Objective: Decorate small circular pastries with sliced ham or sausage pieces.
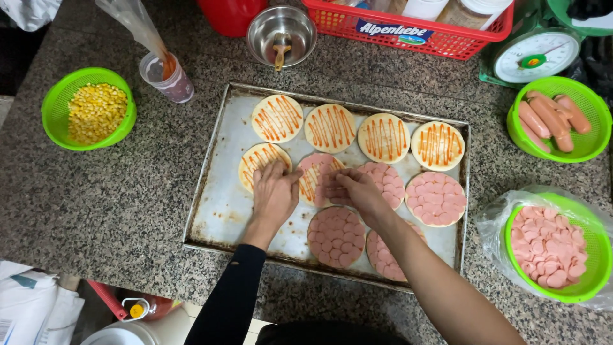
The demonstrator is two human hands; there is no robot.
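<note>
Both hands over half-topped pizza base [317, 179], left hand [274, 195] flat, right hand [357, 190] pinching sausage slices; laying slices midway, then bare sauced bases likely.

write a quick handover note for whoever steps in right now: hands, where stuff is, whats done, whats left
Left hand and right hand: both down on the half-covered middle-row base, laying sausage slices; whether either grip holds a slice cannot be told.
Things: baking tray on the counter; bowl of sausage slices at right, whole sausages behind it, corn bowl at left.
Done: four bases fully covered with slices.
Left: finish this one; five bases carry only sauce stripes, four in the back row and one by the left hand.
</note>
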